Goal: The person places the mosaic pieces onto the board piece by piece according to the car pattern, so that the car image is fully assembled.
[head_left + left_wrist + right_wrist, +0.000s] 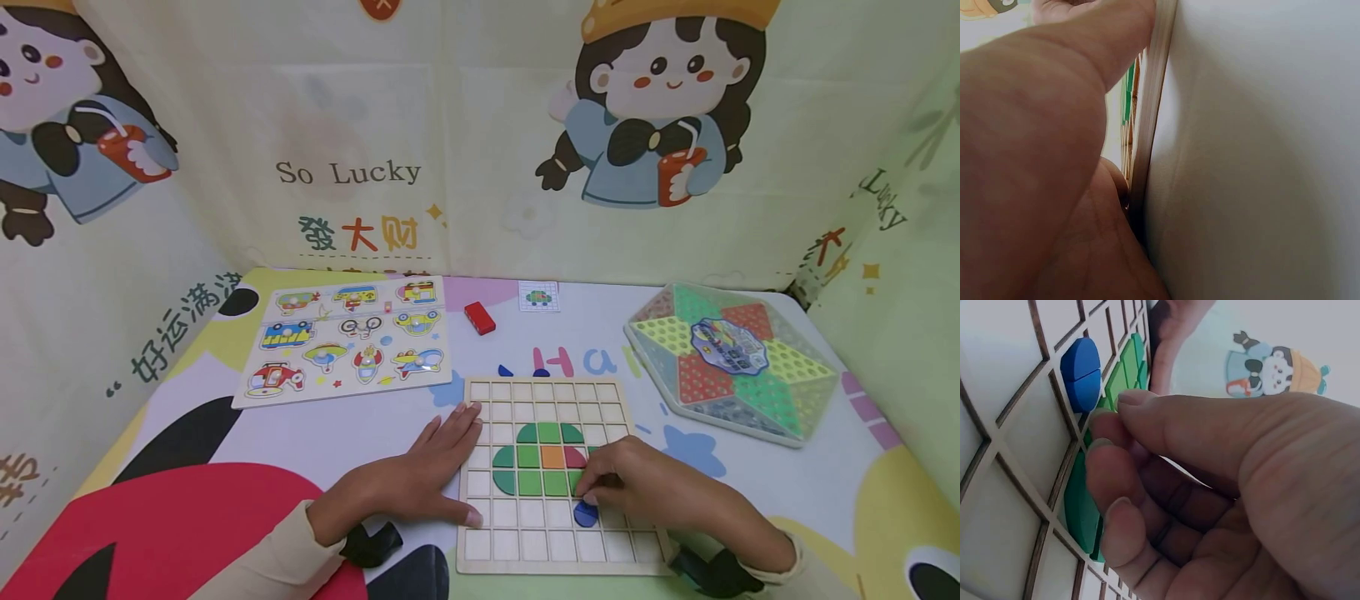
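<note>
A wooden grid board (528, 546) lies in front of me, bearing light and dark green pieces (528, 483), one orange square (552, 456) and a red rounded piece (574, 457). Along its left edge rests my left hand (408, 482), fingers stretched out, thumb spread toward the lower corner. My right hand (648, 483) bends over the board's right part, thumb and forefinger tips close together at the lower right green pieces. Two blue half-round pieces (1081, 374) lie by those fingertips, side by side as a disc. I cannot tell whether the right fingertips hold a piece.
Behind the board lie two dark blue pieces (542, 372), a red block (480, 317) and a small pattern card (538, 297). A vehicle puzzle board (352, 337) is at the back left, a star-patterned game box (735, 362) at the right. A printed cloth (480, 125) hangs behind.
</note>
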Demonstrator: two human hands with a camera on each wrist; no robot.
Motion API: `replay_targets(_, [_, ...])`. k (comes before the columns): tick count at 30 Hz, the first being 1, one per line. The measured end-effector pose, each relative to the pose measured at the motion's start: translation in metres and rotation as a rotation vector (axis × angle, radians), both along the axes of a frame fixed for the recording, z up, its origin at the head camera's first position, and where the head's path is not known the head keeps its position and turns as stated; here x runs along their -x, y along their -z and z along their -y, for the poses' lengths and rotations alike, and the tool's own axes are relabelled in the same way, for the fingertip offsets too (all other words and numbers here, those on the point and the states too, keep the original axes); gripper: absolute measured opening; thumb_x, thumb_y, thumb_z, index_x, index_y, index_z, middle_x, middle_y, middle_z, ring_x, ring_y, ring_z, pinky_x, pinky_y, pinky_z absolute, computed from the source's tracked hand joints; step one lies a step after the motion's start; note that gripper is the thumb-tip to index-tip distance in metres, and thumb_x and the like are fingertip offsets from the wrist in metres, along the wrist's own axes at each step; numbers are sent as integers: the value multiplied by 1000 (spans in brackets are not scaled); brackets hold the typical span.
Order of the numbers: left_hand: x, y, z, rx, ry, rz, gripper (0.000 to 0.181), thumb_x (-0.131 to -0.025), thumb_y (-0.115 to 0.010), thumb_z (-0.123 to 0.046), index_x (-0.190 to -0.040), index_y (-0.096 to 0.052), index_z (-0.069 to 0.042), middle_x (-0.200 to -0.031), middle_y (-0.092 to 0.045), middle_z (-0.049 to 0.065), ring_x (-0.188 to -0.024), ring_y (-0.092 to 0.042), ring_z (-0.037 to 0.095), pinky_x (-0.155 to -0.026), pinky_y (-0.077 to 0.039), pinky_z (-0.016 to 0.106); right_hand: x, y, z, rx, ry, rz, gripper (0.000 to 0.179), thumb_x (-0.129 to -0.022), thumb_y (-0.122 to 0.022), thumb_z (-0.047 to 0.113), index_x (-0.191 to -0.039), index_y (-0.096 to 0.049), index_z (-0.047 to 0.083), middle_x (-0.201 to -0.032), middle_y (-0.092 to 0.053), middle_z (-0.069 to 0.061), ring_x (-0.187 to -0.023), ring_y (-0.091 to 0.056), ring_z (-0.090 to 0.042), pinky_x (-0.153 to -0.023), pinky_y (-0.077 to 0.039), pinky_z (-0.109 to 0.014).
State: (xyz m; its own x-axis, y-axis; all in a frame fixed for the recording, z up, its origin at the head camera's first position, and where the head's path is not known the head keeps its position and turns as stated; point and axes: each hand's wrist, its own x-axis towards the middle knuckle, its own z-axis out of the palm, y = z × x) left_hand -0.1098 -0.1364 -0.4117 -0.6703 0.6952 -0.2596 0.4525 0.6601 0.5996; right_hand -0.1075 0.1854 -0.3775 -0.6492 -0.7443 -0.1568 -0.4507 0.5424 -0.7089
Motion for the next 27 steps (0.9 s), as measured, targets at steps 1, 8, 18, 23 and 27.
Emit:
replay_targets(1, [0, 0, 0, 1, 1, -1, 110, -81, -66, -62, -157, -9, -7, -163, 9, 1, -146, 15, 18, -115, 5, 48, 0, 0, 0, -1, 0, 5, 17, -88, -70, 3, -92, -76, 19, -90, -66, 17, -83, -60, -1, -70, -53, -24])
replay_targets(8, [1, -1, 0, 0, 7, -8, 110, -81, -66, -62, -157, -8, -7, -163, 9, 2, -146, 15, 18, -115, 5, 49, 6, -3, 0, 40, -20, -35, 10, -91, -69, 11, -94, -73, 20, -89, -63, 18, -80, -57, -1, -68, -51, -24])
replay_targets(18, [1, 1, 0, 1, 9, -2, 110, -81, -66, -62, -157, -8, -8, -163, 10, 0, -146, 15, 17, -115, 6, 49, 38, 1, 1, 150, 87, -61, 10, -93, -66, 9, -100, -74, 9, -94, -69, 6, -77, -60, -8, -67, -51, -26])
replay_targets(23, [0, 2, 0, -1, 6, -7, 110, -81, -65, -64, -157, -8, -8, -163, 10, -1, -146, 15, 17, -115, 5, 49, 54, 7, 7, 127, 157, -133, 10, -93, -68, 12, -99, -74, 9, -92, -68, 5, -75, -55, -11, -65, -49, -25])
replay_targets(27, [0, 2, 0, 0, 1, -6, 110, -80, -66, -63, -157, -9, -8, -163, 9, -1, -146, 14, 18, -115, 4, 50, 68, 11, 14, 114, 192, -211, 10, -92, -68, 10, -99, -75, 8, -91, -68, 4, -76, -54, -12, -68, -49, -27])
